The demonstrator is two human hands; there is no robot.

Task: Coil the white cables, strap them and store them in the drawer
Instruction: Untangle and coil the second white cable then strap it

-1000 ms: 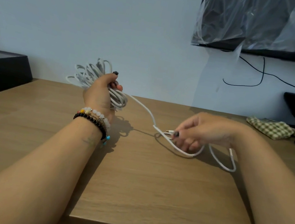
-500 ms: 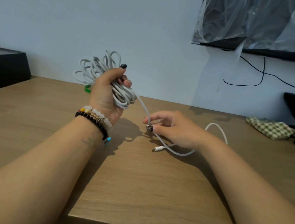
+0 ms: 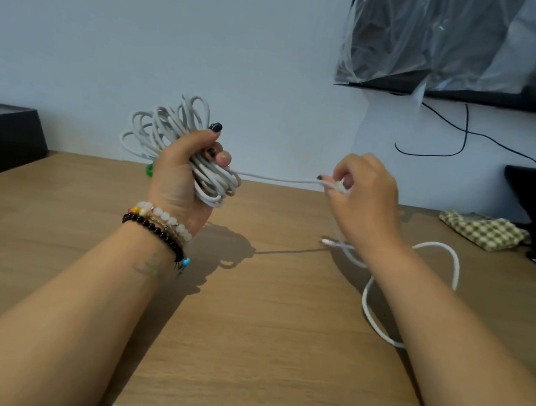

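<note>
- Two hands are up over the table (image 3: pixel 273 320), and one taut run of cable (image 3: pixel 279 179) bridges them, lying left to right, roughly parallel to the far edge.
- Left hand (image 3: pixel 180 172) is raised near the far edge, left of centre, palm turned in, fingers and thumb curled round the coil (image 3: pixel 168 124); many grey-white loops fan out above the fist and bulge below it.
- Right hand (image 3: pixel 364 193) sits level with it and well apart to the right, back of the hand toward the camera, thumb and fingertips pinching the cable where the taut run ends.
- From that pinch the slack drops behind the right wrist; the loose tail (image 3: pixel 450 263) loops on the table by the right forearm, toward the right edge, and a plug end (image 3: pixel 330 242) lies just left of the wrist.
- Judgement: coiling is nearly done, only this last length left. The coil lies straight left of the right hand along the cable's own line, so the right hand looks the one to carry its length across and lay it over the fist.
- Something green (image 3: pixel 149 169) peeks out behind the left hand at the far edge; too hidden to name.
- No drawer shows in view.
</note>
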